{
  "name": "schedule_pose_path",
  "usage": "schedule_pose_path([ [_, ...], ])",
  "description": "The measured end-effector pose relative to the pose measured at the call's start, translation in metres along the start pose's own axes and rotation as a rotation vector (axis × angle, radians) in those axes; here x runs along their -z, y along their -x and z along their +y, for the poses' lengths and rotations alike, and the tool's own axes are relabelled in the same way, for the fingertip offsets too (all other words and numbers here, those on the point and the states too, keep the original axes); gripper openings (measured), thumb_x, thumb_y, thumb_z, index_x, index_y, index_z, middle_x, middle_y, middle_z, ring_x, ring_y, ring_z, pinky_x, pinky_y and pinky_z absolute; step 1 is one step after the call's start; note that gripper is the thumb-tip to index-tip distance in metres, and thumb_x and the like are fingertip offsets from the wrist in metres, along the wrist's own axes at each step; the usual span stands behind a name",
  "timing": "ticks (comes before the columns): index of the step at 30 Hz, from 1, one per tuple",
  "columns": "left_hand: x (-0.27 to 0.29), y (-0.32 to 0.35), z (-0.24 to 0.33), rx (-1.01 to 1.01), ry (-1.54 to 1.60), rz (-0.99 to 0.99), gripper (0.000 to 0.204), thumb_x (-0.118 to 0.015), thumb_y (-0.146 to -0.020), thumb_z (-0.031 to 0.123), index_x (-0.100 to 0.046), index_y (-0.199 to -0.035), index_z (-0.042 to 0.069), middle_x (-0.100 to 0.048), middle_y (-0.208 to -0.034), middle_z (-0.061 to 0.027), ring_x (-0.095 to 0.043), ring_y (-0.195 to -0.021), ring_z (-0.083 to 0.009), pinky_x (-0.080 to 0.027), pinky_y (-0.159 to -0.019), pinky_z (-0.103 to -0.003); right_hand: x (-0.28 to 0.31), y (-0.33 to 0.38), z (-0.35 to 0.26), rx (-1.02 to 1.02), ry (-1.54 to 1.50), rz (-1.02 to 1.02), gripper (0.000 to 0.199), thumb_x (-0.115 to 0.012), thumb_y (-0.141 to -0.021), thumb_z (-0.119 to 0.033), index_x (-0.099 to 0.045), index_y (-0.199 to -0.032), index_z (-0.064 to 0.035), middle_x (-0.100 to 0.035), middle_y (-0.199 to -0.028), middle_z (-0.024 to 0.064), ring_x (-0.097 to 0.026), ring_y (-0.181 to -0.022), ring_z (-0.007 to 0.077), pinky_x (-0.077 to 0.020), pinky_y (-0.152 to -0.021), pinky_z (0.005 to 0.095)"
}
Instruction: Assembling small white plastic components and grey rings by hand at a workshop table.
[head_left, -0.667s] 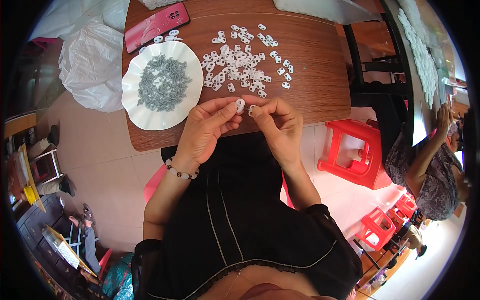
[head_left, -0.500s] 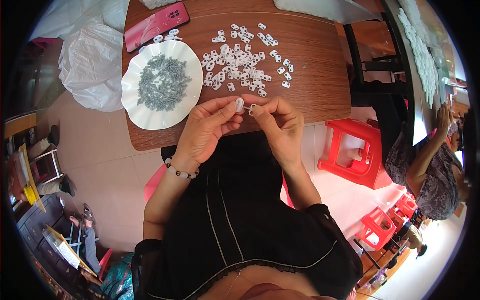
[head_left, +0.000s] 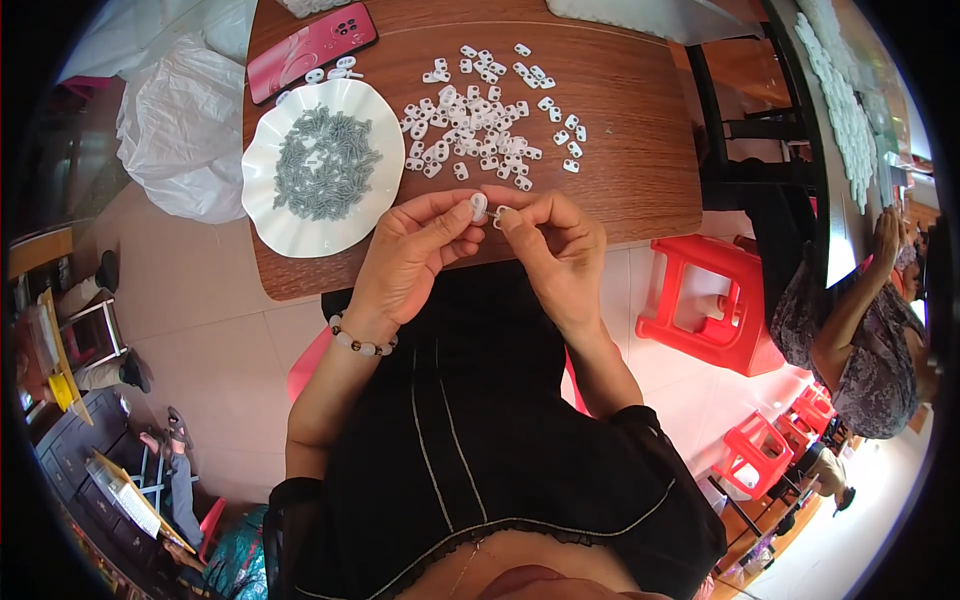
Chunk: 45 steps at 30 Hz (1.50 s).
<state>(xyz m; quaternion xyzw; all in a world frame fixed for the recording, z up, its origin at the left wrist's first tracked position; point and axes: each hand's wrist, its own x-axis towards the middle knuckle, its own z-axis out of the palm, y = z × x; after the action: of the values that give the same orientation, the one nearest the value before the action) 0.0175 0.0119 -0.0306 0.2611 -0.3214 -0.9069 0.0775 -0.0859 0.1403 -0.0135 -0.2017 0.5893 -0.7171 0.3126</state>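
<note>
Over the table's near edge, my left hand (head_left: pixel 428 238) pinches a small white oval plastic piece (head_left: pixel 478 207) between thumb and fingers. Close beside it, my right hand (head_left: pixel 555 245) grips a small white plastic piece with holes (head_left: pixel 501 216). Between the two pieces a thin metal spring (head_left: pixel 490 212) shows, partly hidden by my fingers. Beyond my hands lies a loose heap of white plastic pieces with holes (head_left: pixel 475 125). Left of the heap stands a white wavy-rimmed dish (head_left: pixel 262 215) holding many small grey springs (head_left: pixel 325 165).
A pink phone (head_left: pixel 310 52) lies at the table's far left, near several white oval pieces (head_left: pixel 340 68). A white plastic bag (head_left: pixel 185 130) is left of the brown table (head_left: pixel 640 130). Red stools (head_left: pixel 705 305) stand to the right, near another person's arm (head_left: pixel 850 300).
The right hand's white piece has come slightly closer to the left hand's oval piece, and less of the spring shows between them.
</note>
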Motion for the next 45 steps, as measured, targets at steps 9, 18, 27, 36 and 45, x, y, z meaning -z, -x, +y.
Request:
schedule_pose_path([
  [9,-0.003,0.001,-0.002,-0.053,-0.070,0.032,0.027,-0.064,-0.089,0.013,-0.063,-0.111,-0.002,-0.067,-0.096,-0.0068,-0.062,-0.080,-0.0105,-0.052,-0.075,-0.024,0.000,0.000,0.000,0.002,0.063,0.015,0.012,-0.060,-0.087,-0.002,-0.058,-0.076,0.0016,-0.068,-0.101,0.0123,-0.058,-0.080,0.0058,-0.0484,-0.069,0.0211],
  [18,-0.008,0.011,0.004,-0.165,-0.230,0.055,0.024,-0.066,-0.087,0.013,-0.066,-0.107,-0.001,-0.068,-0.094,-0.0067,-0.062,-0.077,-0.0085,-0.051,-0.071,-0.022,0.002,0.002,0.002,0.022,0.070,-0.046,0.006,-0.064,-0.086,-0.003,-0.063,-0.084,0.0014,-0.066,-0.104,0.0110,-0.061,-0.081,0.0087,-0.0498,-0.069,0.0221],
  [27,-0.014,0.021,0.015,-0.210,-0.345,0.024,0.020,-0.066,-0.087,0.010,-0.068,-0.104,0.000,-0.068,-0.086,-0.0054,-0.060,-0.073,-0.0088,-0.050,-0.069,-0.021,0.005,0.003,-0.006,0.008,-0.030,-0.170,0.005,-0.063,-0.086,0.000,-0.061,-0.083,0.0025,-0.065,-0.105,0.0133,-0.064,-0.083,0.0126,-0.0522,-0.073,0.0251],
  [36,-0.015,0.024,0.015,-0.252,-0.388,0.002,0.019,-0.064,-0.087,0.006,-0.068,-0.104,-0.002,-0.064,-0.082,-0.0052,-0.059,-0.072,-0.0099,-0.048,-0.067,-0.022,0.003,0.005,-0.008,0.041,-0.050,-0.202,0.005,-0.060,-0.087,0.003,-0.061,-0.083,0.0037,-0.064,-0.106,0.0159,-0.064,-0.085,0.0158,-0.0531,-0.076,0.0274],
  [45,-0.015,0.027,0.020,-0.244,-0.367,-0.043,0.018,-0.065,-0.087,0.007,-0.069,-0.102,-0.002,-0.066,-0.083,-0.0053,-0.055,-0.070,-0.0083,-0.047,-0.065,-0.022,0.004,0.006,-0.009,0.025,-0.119,-0.248,0.005,-0.064,-0.085,0.002,-0.060,-0.087,0.0028,-0.064,-0.106,0.0162,-0.064,-0.088,0.0177,-0.0522,-0.081,0.0305],
])
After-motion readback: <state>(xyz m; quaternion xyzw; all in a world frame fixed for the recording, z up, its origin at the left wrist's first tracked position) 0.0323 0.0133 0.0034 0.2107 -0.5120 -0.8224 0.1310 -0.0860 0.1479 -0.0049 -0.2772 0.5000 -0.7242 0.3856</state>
